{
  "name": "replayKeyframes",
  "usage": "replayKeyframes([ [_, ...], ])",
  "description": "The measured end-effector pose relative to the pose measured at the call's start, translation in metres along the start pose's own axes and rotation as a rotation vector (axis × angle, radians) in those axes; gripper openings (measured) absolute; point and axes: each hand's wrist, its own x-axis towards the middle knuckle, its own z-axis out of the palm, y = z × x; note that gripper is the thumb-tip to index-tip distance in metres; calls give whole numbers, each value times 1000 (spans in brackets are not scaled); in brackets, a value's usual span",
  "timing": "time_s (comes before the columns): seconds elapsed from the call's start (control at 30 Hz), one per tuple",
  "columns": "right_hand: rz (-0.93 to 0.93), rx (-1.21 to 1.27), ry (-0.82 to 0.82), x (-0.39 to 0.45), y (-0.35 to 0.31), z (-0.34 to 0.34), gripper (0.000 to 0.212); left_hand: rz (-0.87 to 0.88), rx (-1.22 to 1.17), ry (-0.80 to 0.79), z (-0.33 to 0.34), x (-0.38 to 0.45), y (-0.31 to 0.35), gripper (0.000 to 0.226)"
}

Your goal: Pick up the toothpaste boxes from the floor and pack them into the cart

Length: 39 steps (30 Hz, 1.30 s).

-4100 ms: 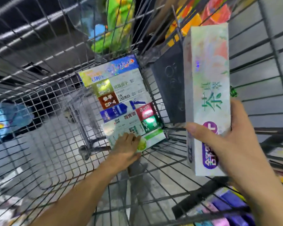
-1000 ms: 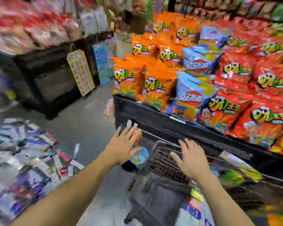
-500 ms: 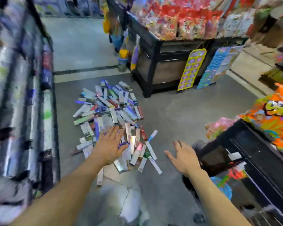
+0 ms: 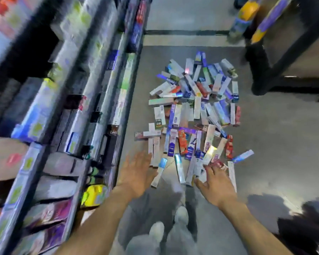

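A loose pile of toothpaste boxes lies on the grey floor, spread out in front of the person and lying at every angle, many overlapping. Most are white, silver or blue; a few are red, and one purple box sits near the middle of the heap. The print on them is too small and blurred to read, so no brand can be made out.

On the person's left runs a shelf unit, its tiers packed with rows of boxed goods in white, green, blue and purple; its labels are smeared by motion and unreadable. At upper right stands a dark display stand with blue and yellow packs hanging at its corner.

Both arms reach forward over the near edge of the pile. The left hand is flat with fingers straight and close together, holding nothing, just beside the nearest boxes. The right hand has its fingers spread wide, empty, above the closest boxes; whether it touches them cannot be told. Two light shoes show below, on the floor.
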Motion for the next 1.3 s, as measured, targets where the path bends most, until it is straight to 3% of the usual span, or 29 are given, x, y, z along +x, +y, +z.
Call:
replayKeyframes([
  [0.1,-8,36,-62,63,-8,52,79,53,36,-46,50,64,3,74],
  [0.27,-11,75,-116,183,-3,179,72,91,-2,-68,182,176,5,71],
  [0.4,48,132,-148,273,17,292,72,-4,-16,-61,319,248,-8,74],
  [0.53,112,174,-123,331,36,386,76,-48,-175,-20,426,291,-18,74],
  [0.67,158,285,-47,371,46,451,68,-291,-378,-78,488,316,-15,64],
  [0.77,239,345,62,392,49,476,64,-442,-553,-157,514,331,-6,70],
  [0.93,371,424,104,404,53,490,53,-447,-564,-51,529,353,1,58],
  [1.03,440,500,92,401,51,485,45,-416,-706,-47,528,352,-1,52],
  [1.2,452,944,-4,371,44,463,36,-392,-1187,-140,487,328,7,40],
  [1.3,455,1295,-101,344,37,421,15,-383,-1428,-140,435,308,12,27],
])
